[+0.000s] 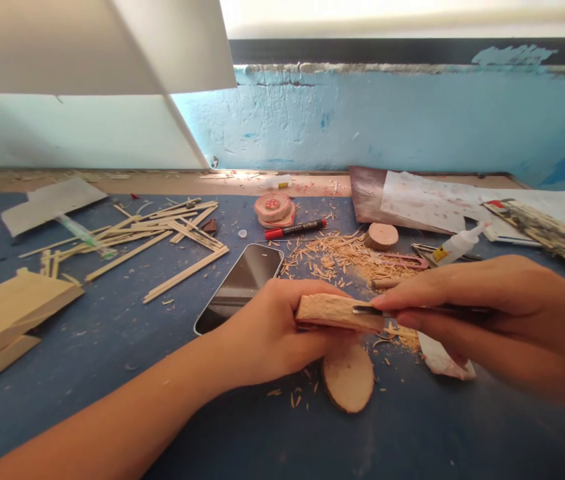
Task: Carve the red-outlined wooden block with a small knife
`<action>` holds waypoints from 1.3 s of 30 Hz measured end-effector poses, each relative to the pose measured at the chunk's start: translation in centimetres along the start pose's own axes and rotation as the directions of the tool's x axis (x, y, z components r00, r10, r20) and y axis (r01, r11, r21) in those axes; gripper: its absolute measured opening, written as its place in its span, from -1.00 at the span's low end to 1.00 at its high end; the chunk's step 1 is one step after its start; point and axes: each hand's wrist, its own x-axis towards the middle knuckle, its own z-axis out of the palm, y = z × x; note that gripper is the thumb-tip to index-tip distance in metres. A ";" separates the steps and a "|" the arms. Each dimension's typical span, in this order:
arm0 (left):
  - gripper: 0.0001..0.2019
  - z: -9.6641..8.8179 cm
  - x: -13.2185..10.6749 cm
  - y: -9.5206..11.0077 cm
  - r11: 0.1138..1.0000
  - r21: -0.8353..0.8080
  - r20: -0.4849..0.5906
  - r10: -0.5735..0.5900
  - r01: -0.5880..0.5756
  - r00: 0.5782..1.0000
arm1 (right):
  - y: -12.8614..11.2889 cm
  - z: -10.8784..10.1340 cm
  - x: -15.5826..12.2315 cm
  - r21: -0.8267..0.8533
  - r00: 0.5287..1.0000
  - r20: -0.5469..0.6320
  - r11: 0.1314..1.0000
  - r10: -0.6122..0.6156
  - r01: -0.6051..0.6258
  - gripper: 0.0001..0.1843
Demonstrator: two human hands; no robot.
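My left hand [277,327] is closed around a wood slice [332,311], held edge-up above the table with its pale, rough rim showing. From the right, my right hand [482,320] pinches a slim metal-tipped carving tool [367,310], whose tip rests at the right part of that rim. Most of the tool's handle is hidden by my fingers. Just below lies a second, oval wood slice [348,379], flat on the blue table [242,427]. Wood shavings [332,257] are heaped behind my hands.
A smartphone [242,287] lies beside my left hand. Behind are a red marker [296,229], stacked pink-stained wood slices [273,208], a small round wood piece [381,236] and a glue bottle [459,245]. Wooden sticks [162,233] and thick boards [7,313] are at left.
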 end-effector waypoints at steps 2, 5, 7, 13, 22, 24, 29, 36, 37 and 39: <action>-0.71 -0.1 -0.1 0.1 1.000 0.000 -0.021 0.030 -0.030 0.999 | 0.0 -0.1 0.1 0.014 0.999 -0.008 0.999 0.046 -0.046 -0.75; -0.60 -0.6 -0.1 0.4 0.999 -0.017 -0.120 0.041 -0.044 0.992 | -0.1 0.0 0.1 0.051 0.992 0.004 0.991 0.127 -0.127 -0.73; -0.59 -1.1 -0.1 0.7 0.997 0.046 -0.189 0.063 -0.055 0.980 | -0.2 0.2 0.1 0.091 0.988 0.047 0.984 0.148 -0.152 -0.71; -0.46 -2.4 -0.2 1.0 0.901 0.427 -0.139 0.144 -0.071 0.980 | -0.3 0.6 -0.3 0.159 0.977 0.117 0.968 0.179 -0.196 -0.71; -0.10 -1.0 -0.4 0.1 0.707 0.706 -0.233 0.304 -0.054 0.924 | -0.4 1.2 -0.4 0.121 0.970 0.137 0.969 0.199 -0.216 -0.60; -0.19 -0.3 -0.6 0.0 0.711 0.699 -0.247 0.339 -0.076 0.908 | -0.3 1.3 -0.3 0.089 0.976 0.130 0.978 0.176 -0.188 -0.58; -0.33 0.5 -0.9 0.2 0.789 0.608 -0.258 0.304 -0.090 0.917 | 0.1 1.4 -0.7 -0.059 0.995 0.072 0.996 0.076 -0.072 -0.56; -0.38 -0.1 -0.7 0.8 0.856 0.516 -0.318 0.166 0.024 0.933 | 0.3 2.0 -1.5 -0.172 0.996 0.008 0.982 0.086 -0.084 -0.54; -0.39 -0.2 -0.8 0.9 0.861 0.508 -0.322 0.150 0.037 0.935 | 0.3 2.1 -1.6 -0.170 0.995 -0.001 0.981 0.100 -0.099 -0.53; -0.41 -0.2 -0.8 1.0 0.865 0.499 -0.332 0.130 0.057 0.934 | 0.0 2.4 -2.0 -0.142 0.990 -0.023 0.980 0.137 -0.139 -0.52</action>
